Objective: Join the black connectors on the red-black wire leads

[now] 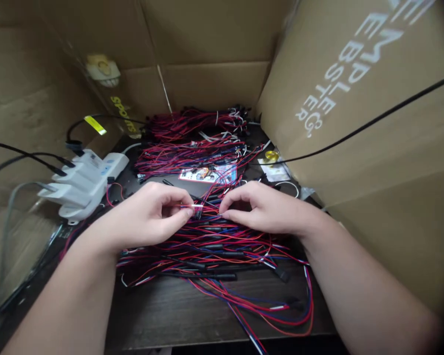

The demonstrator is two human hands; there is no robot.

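Pinching at the left, and it's a small connector (198,212) between the thumb and forefinger of my left hand (144,217), those 2 tips drawn in tight on it. A thin red wire (181,205) crosses the hollow of that same hand, lying roughly left to right, and the connector pokes out past the tips toward my right hand (262,207). That's the relation to watch: the connector sits directly left of my right fingertips, near but with a narrow gap, and my left hand is the nearer of the 2, already touching it. Over on the right, thumb and forefinger are narrowed almost to nothing; whether they grip a wire end, I can't tell, with so many strands right behind. Both hands are above the cable pile (214,245), its red and blue lengths running mostly side to side, the same way as the wire. Beyond my fingertips, 2 more bundles (185,158) (192,123) lie toward the cardboard (222,81), and the power strip (92,182) is off past my left wrist, well apart from the connector.
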